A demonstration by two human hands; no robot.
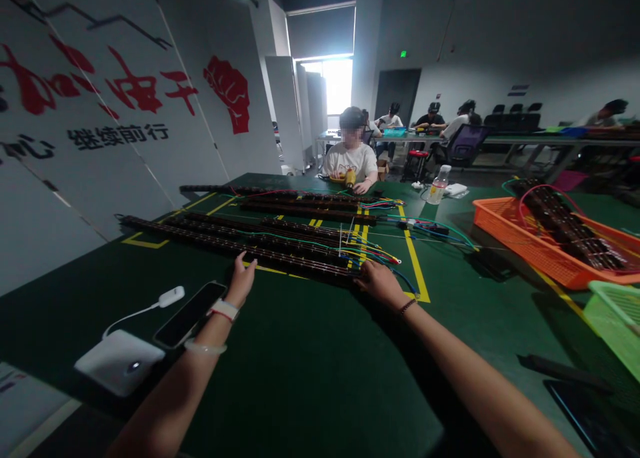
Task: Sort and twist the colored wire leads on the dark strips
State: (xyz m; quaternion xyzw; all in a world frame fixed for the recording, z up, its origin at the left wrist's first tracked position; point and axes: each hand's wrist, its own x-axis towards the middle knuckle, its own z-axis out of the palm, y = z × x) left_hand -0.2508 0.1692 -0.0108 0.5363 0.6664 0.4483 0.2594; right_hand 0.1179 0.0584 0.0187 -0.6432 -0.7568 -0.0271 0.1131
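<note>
Several long dark strips with coloured wires lie in rows across the green table. My left hand rests at the nearest strip, fingers curled against its near edge. My right hand lies on the right end of the same strip, fingers closed over it beside the bundle of red, blue and yellow wires.
A phone, a white box and a small white plug lie at the left. An orange basket of strips and a green basket stand at the right. A person sits across the table; a bottle stands near them.
</note>
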